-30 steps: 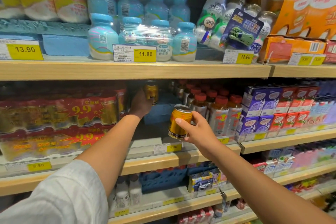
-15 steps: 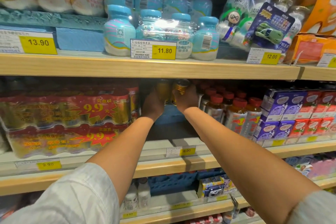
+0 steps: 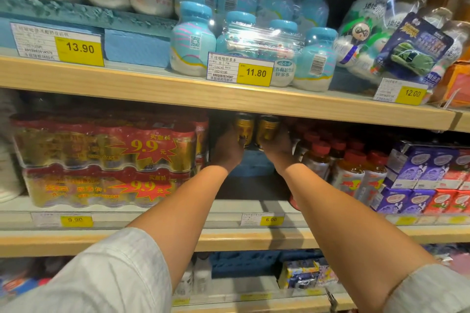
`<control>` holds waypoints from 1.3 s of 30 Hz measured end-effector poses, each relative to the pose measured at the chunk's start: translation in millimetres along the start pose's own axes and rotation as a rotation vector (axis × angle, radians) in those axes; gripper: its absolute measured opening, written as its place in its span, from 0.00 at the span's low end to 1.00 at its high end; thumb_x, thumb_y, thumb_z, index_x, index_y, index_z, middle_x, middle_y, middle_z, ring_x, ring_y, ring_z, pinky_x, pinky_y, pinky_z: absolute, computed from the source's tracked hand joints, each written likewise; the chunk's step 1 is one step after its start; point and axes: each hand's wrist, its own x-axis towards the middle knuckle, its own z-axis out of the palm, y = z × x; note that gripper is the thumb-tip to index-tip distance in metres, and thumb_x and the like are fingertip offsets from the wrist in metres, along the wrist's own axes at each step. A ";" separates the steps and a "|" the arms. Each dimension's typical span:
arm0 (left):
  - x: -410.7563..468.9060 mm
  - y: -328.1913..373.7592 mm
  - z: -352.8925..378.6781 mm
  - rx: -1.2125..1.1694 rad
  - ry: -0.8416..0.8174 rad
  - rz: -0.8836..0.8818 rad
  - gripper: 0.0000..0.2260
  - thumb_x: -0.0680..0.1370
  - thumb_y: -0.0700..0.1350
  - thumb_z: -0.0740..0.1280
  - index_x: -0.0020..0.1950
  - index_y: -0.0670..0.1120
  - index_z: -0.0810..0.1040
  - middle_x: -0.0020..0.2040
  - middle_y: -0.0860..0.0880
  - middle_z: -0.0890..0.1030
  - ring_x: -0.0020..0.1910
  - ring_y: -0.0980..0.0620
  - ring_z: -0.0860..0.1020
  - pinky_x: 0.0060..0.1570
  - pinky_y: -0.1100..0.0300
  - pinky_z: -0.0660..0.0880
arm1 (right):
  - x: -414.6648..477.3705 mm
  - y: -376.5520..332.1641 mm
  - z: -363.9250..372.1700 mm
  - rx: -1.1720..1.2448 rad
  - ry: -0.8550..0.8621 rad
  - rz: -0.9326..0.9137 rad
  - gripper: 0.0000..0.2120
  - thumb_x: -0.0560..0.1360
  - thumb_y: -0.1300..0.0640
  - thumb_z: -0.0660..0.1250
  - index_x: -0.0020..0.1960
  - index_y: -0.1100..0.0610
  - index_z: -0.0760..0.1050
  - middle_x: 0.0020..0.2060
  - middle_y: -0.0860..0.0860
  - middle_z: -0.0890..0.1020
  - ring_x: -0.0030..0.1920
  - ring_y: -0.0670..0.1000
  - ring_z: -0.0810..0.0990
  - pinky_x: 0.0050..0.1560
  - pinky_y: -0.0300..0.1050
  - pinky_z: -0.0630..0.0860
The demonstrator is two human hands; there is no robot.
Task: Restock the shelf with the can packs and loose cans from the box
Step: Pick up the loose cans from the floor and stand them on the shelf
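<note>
Both my arms reach deep into the middle shelf (image 3: pixel 229 236). My left hand (image 3: pixel 226 152) grips a gold can (image 3: pixel 244 129), and my right hand (image 3: pixel 277 150) grips a second gold can (image 3: pixel 267 129). The two cans stand side by side, upright, on a blue riser (image 3: pixel 251 164) at the back of the gap, just under the upper shelf board. Left of the gap lie two stacked shrink-wrapped can packs (image 3: pixel 106 160) with red 9.9 labels. The box is out of view.
Red-capped bottles (image 3: pixel 356 170) stand tight on the right of the gap, then purple and red cartons (image 3: pixel 427 180). Blue bottle packs (image 3: pixel 244 40) sit on the upper shelf. The upper shelf board (image 3: pixel 229 99) hangs low over the cans. Small goods fill the lower shelf.
My right hand carried its can from the shelf front into the gap beside the left can. Both hands now hold the cans together at the back; the view moved closer.
</note>
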 end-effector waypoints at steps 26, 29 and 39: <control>11.2 -5.3 8.3 0.032 -0.017 -0.031 0.21 0.76 0.38 0.68 0.67 0.46 0.68 0.60 0.42 0.78 0.61 0.40 0.77 0.54 0.50 0.74 | -1.7 22.0 18.3 -0.096 0.123 0.067 0.29 0.71 0.54 0.74 0.67 0.59 0.68 0.61 0.57 0.81 0.60 0.60 0.79 0.58 0.52 0.76; 9.5 -2.6 8.0 0.028 -0.038 -0.045 0.21 0.77 0.38 0.67 0.68 0.44 0.67 0.61 0.41 0.77 0.61 0.39 0.76 0.54 0.51 0.73 | -5.1 18.9 16.3 -0.129 0.090 0.078 0.33 0.69 0.54 0.74 0.69 0.59 0.65 0.63 0.58 0.79 0.62 0.61 0.78 0.60 0.55 0.76; -16.3 13.2 -1.6 0.004 -0.027 -0.171 0.42 0.74 0.45 0.73 0.80 0.41 0.50 0.77 0.40 0.62 0.73 0.39 0.65 0.70 0.47 0.66 | -34.6 8.2 6.9 -0.152 0.001 0.165 0.40 0.69 0.46 0.75 0.73 0.60 0.63 0.69 0.60 0.74 0.67 0.61 0.74 0.66 0.56 0.72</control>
